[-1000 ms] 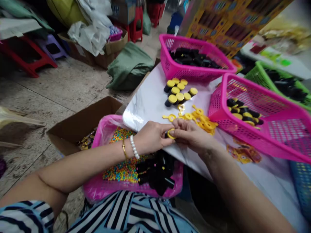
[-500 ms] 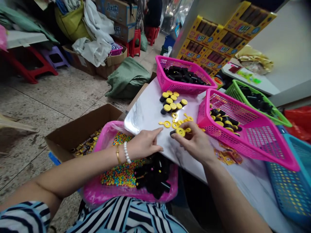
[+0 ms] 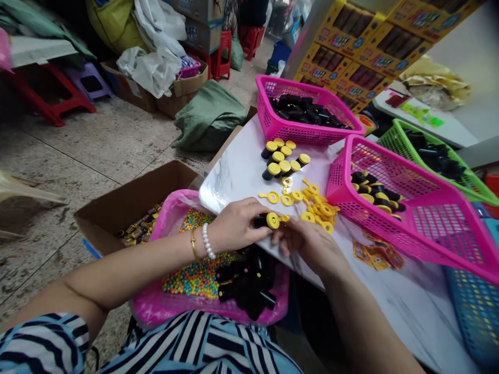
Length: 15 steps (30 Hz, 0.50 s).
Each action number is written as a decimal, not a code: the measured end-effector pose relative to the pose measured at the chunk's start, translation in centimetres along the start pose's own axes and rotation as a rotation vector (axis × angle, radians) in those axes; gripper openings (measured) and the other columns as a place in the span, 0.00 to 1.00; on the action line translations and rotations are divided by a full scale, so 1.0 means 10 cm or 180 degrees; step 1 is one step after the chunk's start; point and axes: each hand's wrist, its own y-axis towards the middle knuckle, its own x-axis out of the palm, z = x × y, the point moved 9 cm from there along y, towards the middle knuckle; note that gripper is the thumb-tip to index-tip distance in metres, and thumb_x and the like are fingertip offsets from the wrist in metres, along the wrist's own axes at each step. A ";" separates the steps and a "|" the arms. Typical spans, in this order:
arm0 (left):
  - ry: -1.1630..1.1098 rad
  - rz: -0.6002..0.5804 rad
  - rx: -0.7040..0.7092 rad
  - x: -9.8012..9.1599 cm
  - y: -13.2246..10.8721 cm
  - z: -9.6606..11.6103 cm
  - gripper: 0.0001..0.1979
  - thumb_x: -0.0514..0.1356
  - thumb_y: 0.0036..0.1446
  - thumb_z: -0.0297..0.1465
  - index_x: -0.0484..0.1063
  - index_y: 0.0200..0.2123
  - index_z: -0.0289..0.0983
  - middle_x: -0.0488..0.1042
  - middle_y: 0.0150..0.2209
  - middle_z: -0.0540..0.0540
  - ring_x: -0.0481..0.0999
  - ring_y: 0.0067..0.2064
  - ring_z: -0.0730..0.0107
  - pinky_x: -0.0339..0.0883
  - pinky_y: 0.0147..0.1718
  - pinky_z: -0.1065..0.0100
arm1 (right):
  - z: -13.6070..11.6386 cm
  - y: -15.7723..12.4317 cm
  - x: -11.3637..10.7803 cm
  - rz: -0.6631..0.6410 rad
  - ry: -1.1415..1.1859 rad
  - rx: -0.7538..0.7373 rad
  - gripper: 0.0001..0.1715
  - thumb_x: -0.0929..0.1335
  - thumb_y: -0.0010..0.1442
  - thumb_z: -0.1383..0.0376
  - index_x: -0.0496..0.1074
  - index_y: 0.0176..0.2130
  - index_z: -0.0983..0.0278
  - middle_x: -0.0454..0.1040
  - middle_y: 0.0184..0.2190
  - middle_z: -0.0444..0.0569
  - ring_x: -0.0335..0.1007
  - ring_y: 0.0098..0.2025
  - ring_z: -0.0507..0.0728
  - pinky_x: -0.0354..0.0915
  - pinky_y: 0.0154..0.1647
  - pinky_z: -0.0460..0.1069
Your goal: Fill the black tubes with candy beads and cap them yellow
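Note:
My left hand (image 3: 236, 224) grips a short black tube with a yellow cap (image 3: 272, 221) above the edge of a marble-patterned board (image 3: 234, 166). A yellow ring with a small tab (image 3: 284, 218) sits at the capped end. My right hand (image 3: 306, 244) is just beyond it, its fingers curled at the tab. Loose yellow tabbed rings (image 3: 317, 209) lie scattered by my right fingers. Farther up the board, several black tubes with yellow caps (image 3: 283, 158) stand together. Below my left wrist lies a pink tray (image 3: 163, 306) holding multicoloured beads (image 3: 195, 278) and black tubes (image 3: 247, 280).
Pink mesh baskets (image 3: 304, 132) (image 3: 343, 161) hold black tubes. A green basket (image 3: 405, 145) and a blue basket (image 3: 475, 311) stand to the right. A cardboard box (image 3: 128, 200) sits left on the concrete floor, with stools and sacks beyond.
The capped tube has passed from my right hand into my left, which was spread on the board earlier. My hands have drawn closer together.

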 end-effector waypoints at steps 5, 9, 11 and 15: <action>0.0006 0.0014 0.0086 0.00 -0.04 0.03 0.13 0.61 0.56 0.27 0.74 0.46 0.31 0.77 0.37 0.43 0.75 0.36 0.69 0.72 0.37 0.67 | -0.05 0.16 -0.09 -0.0144 0.0204 0.0326 0.26 0.76 0.47 0.51 0.73 0.40 0.66 0.73 0.26 0.46 0.66 0.22 0.49 0.58 0.16 0.43; -0.0047 0.0062 0.0105 0.00 -0.10 0.03 0.13 0.64 0.56 0.30 0.74 0.45 0.32 0.78 0.39 0.42 0.76 0.36 0.69 0.72 0.37 0.67 | -0.04 0.23 0.03 -0.0378 -0.0199 0.0668 0.28 0.78 0.46 0.54 0.67 0.40 0.64 0.73 0.21 0.43 0.66 0.18 0.49 0.57 0.15 0.40; -0.0107 0.0116 0.0136 -0.01 -0.12 0.03 0.16 0.66 0.56 0.33 0.73 0.46 0.33 0.78 0.39 0.43 0.76 0.37 0.69 0.72 0.38 0.67 | -0.03 0.23 0.10 -0.0560 -0.0275 0.0811 0.27 0.77 0.46 0.54 0.65 0.38 0.64 0.73 0.20 0.44 0.69 0.20 0.51 0.61 0.16 0.41; -0.0207 0.0157 0.0126 -0.02 -0.11 0.00 0.12 0.65 0.57 0.32 0.74 0.43 0.34 0.78 0.40 0.44 0.77 0.40 0.69 0.72 0.41 0.68 | -0.04 0.24 0.15 -0.0769 -0.0295 0.1034 0.25 0.78 0.45 0.56 0.65 0.35 0.64 0.75 0.23 0.45 0.73 0.24 0.54 0.68 0.22 0.45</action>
